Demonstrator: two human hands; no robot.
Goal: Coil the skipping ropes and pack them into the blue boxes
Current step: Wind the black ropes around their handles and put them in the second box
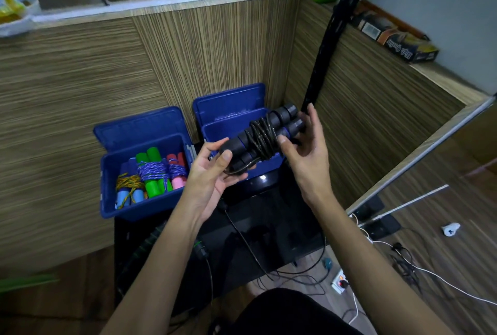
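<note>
I hold a black skipping rope, its cord wound around both black handles, in front of the right blue box. My left hand cups the near handle ends. My right hand grips the far part of the bundle with thumb and fingers. The left blue box has its lid open and holds several coiled ropes with blue, green and pink handles. Most of the right box's inside is hidden behind the bundle.
Both boxes sit at the far edge of a black table against a wood-striped partition. A black pole rises just right of the boxes. Another dark rope lies on the table's left. Cables and a power strip lie on the floor.
</note>
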